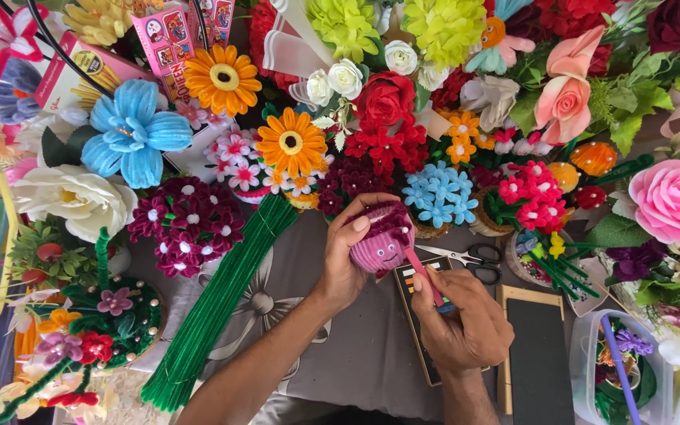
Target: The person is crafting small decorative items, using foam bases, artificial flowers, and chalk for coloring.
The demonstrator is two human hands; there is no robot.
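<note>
Head view. At frame centre the left hand [345, 260] is closed around a small pink ball-shaped figure [383, 240] with a face and purple top. The right hand [466, 323] pinches a pink pipe cleaner [426, 277] whose upper end meets the figure's lower side.

Risk: the stem could slip or bend if pushed at an angle; a tight squeeze could deform the figure.

Surroundings: scissors [466, 255] lie just right of the figure, points toward it. A green pipe cleaner bundle [214, 307] lies lower left. Crowded craft flowers [387, 118] fill the upper frame, limiting room above.
</note>
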